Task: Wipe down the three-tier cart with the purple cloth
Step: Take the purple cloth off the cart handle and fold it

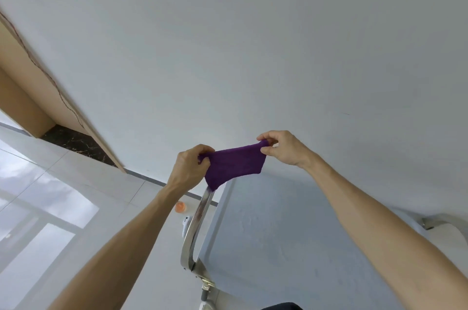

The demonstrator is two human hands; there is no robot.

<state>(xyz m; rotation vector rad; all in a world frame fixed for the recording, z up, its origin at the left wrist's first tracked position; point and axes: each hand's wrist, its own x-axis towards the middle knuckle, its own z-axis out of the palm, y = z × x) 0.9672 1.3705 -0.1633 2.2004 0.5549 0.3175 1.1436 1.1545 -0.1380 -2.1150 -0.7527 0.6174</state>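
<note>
nearest me, the cart (278,246) top sits bare below my arms. left hand (188,170) and right hand (283,149) each pinch a corner of the cloth (234,165), stretched above the handle (200,221). i judge wiping not begun; next, lower it flat.

A single head-worn camera looks forward and steeply down, close over the cart (278,233) top, tilted, with wall (253,44) above and floor (63,195) left.
</note>
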